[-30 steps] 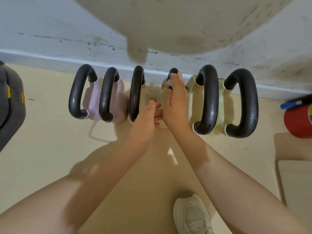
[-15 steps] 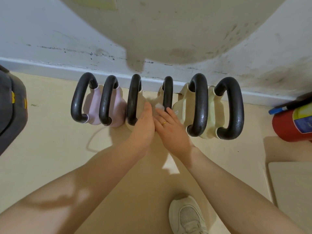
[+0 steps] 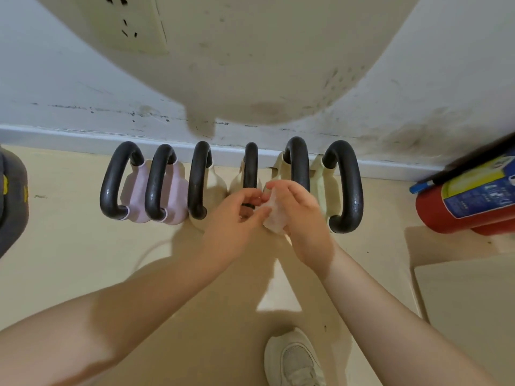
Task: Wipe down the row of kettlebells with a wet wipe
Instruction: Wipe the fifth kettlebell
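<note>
Several kettlebells with black handles stand in a row along the wall: two pink ones (image 3: 140, 190) at the left, cream ones (image 3: 214, 181) in the middle, pale yellow ones (image 3: 320, 185) at the right. My right hand (image 3: 302, 215) holds a crumpled white wet wipe (image 3: 274, 217) just in front of the middle black handle (image 3: 250, 168). My left hand (image 3: 234, 218) is beside it, fingers curled, touching the wipe's left edge and hiding the low end of that handle.
A red fire extinguisher (image 3: 462, 196) lies at the right by the wall. A dark grey object (image 3: 12, 207) sits at the left edge. A pale board (image 3: 468, 310) lies at the lower right. My white shoe (image 3: 295, 360) is on the beige floor below.
My right hand slid down from the top of the middle handle to its low end, and the wipe now shows bunched between both hands. The view tilted up a little.
</note>
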Available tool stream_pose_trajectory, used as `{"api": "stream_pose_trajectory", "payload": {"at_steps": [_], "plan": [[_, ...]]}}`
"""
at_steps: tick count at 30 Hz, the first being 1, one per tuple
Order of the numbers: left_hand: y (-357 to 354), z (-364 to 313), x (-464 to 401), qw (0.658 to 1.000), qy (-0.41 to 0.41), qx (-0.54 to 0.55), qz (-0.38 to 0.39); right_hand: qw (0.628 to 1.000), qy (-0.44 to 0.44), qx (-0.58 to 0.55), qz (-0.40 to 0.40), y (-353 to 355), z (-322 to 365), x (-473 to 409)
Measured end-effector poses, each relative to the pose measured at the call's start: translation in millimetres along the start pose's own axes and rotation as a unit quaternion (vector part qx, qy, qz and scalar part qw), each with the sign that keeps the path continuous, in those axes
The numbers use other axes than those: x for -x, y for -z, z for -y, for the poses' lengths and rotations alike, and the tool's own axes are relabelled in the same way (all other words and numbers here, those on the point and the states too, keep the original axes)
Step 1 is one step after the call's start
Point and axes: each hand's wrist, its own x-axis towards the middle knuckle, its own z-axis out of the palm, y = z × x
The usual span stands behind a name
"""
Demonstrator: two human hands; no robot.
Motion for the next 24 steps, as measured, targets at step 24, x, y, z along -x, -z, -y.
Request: {"api": "stream_pose_trajectory", "payload": {"at_steps": [24], "plan": [[-61.9, -40.8, -119.3, 0.969, 0.231, -0.026, 0.089, 0.958, 0.016, 0.258, -0.122, 95.9, 44.1, -84.6]]}}
